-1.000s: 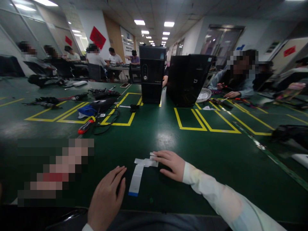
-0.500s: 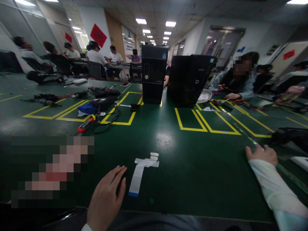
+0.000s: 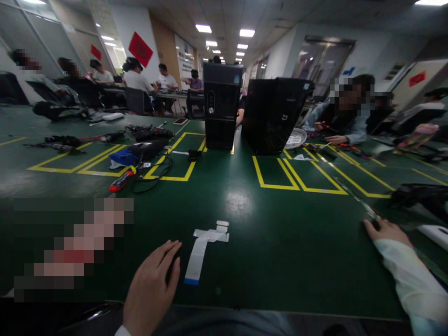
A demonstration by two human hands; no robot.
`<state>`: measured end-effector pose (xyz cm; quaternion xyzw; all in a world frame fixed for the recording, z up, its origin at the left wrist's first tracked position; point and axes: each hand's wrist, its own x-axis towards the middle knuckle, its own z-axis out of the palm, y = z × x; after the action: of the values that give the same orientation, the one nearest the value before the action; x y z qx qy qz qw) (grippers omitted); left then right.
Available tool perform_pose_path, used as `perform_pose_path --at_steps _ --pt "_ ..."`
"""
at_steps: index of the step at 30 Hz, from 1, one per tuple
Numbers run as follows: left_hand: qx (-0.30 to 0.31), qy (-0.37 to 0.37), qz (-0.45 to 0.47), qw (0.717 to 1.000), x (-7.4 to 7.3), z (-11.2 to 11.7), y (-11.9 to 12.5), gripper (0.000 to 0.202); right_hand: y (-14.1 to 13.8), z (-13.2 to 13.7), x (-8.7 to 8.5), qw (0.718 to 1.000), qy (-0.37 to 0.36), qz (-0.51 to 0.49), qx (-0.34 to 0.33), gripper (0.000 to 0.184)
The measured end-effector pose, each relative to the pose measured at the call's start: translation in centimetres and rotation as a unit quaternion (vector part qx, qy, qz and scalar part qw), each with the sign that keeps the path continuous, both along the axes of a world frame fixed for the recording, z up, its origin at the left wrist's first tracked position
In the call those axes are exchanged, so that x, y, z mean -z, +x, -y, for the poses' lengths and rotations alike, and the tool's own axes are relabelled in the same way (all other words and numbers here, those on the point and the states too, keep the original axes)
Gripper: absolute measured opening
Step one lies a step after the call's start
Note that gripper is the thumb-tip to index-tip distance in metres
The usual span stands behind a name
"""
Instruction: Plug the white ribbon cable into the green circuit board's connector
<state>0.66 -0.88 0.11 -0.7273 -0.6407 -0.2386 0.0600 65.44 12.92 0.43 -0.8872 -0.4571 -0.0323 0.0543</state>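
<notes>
My left hand (image 3: 154, 282) rests on the green table, fingers stretched out and nothing held. Just right of its fingertips lies a flat white ribbon cable (image 3: 196, 261) with a blue end. It crosses a shorter white strip, and a small pale connector piece (image 3: 222, 227) lies at the top. Far to the right, my right hand (image 3: 390, 233) is closed on a long, thin green strip (image 3: 357, 199) that looks like a narrow circuit board. The thumb is at the strip's near side; the other fingers are partly hidden.
Two black computer towers (image 3: 221, 107) (image 3: 273, 116) stand at the back centre. A red-handled screwdriver (image 3: 121, 181) and cables (image 3: 150, 133) lie at left. Yellow tape outlines (image 3: 280, 186) mark the table. A co-worker's hand (image 3: 336, 139) is at right, beyond a white basket (image 3: 296, 138).
My right hand's spread fingers have drawn in around the green strip. My left hand and the ribbon cable stay in place; the view has shifted slightly.
</notes>
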Motion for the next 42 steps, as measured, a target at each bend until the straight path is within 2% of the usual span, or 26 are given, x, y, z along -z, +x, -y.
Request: perform_pose_path --at_steps 6,9,15,21,24,30,38,42 --pt "-0.012 0.003 -0.003 1.000 -0.2 0.1 0.2 0.041 -1.4 1.0 0.4 0.999 0.013 -0.004 -0.044 0.063" --pt "-0.013 -0.002 -0.008 1.000 -0.2 0.1 0.2 0.040 -2.3 2.3 0.7 0.993 0.033 -0.025 -0.108 0.060" --pt "-0.010 -0.007 -0.019 1.000 -0.2 0.1 0.2 0.040 -5.0 4.6 1.1 0.954 0.099 -0.084 -0.272 0.052" --pt "0.001 -0.008 -0.019 1.000 -0.2 0.0 0.0 0.041 -8.7 4.5 1.4 0.904 0.110 -0.079 -0.405 0.049" --pt "0.003 -0.008 -0.018 1.000 -0.2 0.0 0.0 0.040 -11.6 4.0 1.5 0.870 0.115 -0.073 -0.475 0.049" --pt "-0.002 -0.008 -0.021 1.000 -0.1 0.1 0.0 0.040 -19.4 2.4 1.0 0.800 0.124 -0.089 -0.580 0.045" --pt "-0.009 -0.006 -0.021 1.000 -0.2 0.1 0.1 0.040 -28.5 0.0 0.9 0.742 0.132 -0.100 -0.650 0.043" --pt "-0.014 -0.012 -0.027 0.999 -0.3 0.1 0.1 0.041 -32.0 -0.1 0.6 0.725 0.127 -0.103 -0.669 0.044"
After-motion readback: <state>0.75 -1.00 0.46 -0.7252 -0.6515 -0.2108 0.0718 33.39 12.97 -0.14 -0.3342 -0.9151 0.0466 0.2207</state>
